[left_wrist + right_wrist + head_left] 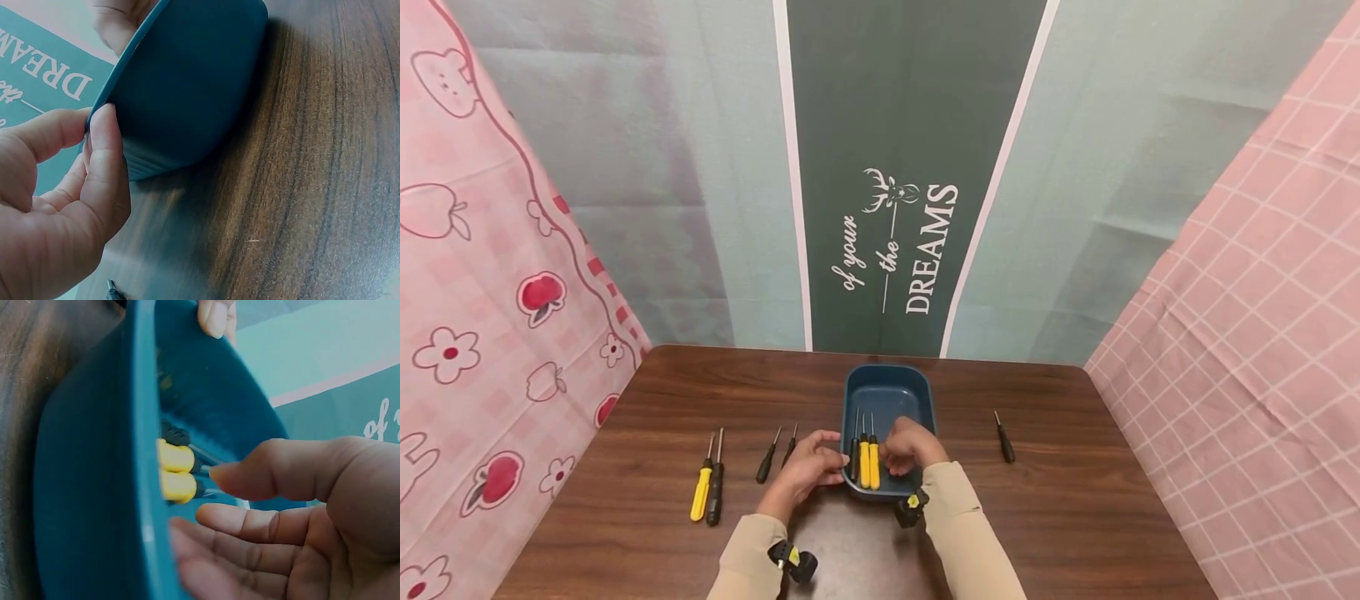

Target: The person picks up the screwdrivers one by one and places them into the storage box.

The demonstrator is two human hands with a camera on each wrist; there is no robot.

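A blue rectangular box (889, 368) stands on the table. Inside lie a black-handled screwdriver (854, 460) and two yellow-handled screwdrivers (865, 468), side by side with shafts toward the far end. My left hand (805, 468) pinches the box's left rim between thumb and fingers, plainly seen in the left wrist view. My right hand (910, 446) reaches into the box, just right of the yellow handles. In the right wrist view its thumb and fingers are apart, the thumb tip close to the yellow screwdrivers' shafts, and nothing shows in its grasp.
On the brown table (1075, 517), a yellow screwdriver (701, 496) and a large black screwdriver (715, 496) lie at left. Two small black screwdrivers, one (765, 464) farther left and one (789, 451) beside my left hand, lie nearer. Another small black screwdriver (1005, 443) lies at right.
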